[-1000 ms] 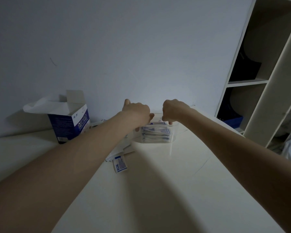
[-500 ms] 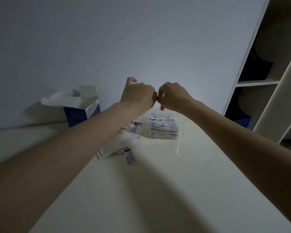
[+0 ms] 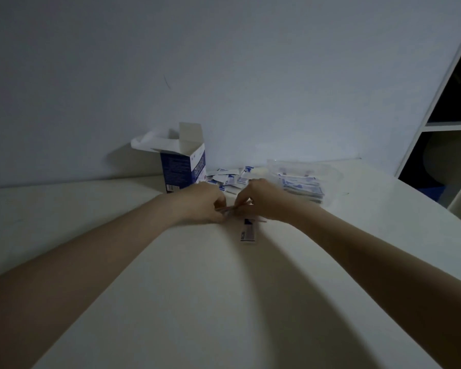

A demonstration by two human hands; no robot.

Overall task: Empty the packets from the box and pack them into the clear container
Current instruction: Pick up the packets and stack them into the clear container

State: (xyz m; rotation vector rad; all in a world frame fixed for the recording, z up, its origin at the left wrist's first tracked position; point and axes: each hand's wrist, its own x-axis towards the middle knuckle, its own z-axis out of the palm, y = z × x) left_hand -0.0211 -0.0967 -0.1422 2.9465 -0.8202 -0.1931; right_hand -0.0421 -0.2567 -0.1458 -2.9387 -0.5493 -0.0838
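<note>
Your left hand (image 3: 202, 206) and right hand (image 3: 264, 202) meet low over the smooth off-white tabletop (image 3: 224, 302), fingers curled inward. Between them you pinch something thin and flat (image 3: 230, 209), held edge-on so that it shows only as a narrow strip running roughly left to right and rising slightly toward your right hand; it is too blurred to say for sure that it is a packet.

Just in front of your hands, one small flat rectangular blue-and-white packet (image 3: 247, 230) lies on the table, its long axis running away from you, dark blue end farthest from you. It lies close beside your right wrist.

Beyond your hands, a loose heap of white-and-blue sachets (image 3: 229, 178) lies scattered flat on the table, pointing every which way, between the box and the container.

The upright blue-and-white cardboard box (image 3: 183, 170) stands to the left of the heap, near the wall, its long axis vertical and its top flaps open; one flap stands straight up and crumpled white paper (image 3: 149, 141) shows at its left rim.

The clear plastic container (image 3: 328, 177), low and rounded at the rim, sits to the right of the heap. Inside it, packets (image 3: 301, 189) are stacked flat in a neat pile, their edges facing you.

A white shelving unit (image 3: 437, 126) with dark compartments stands at the far right, against the pale matte wall (image 3: 224, 75).
</note>
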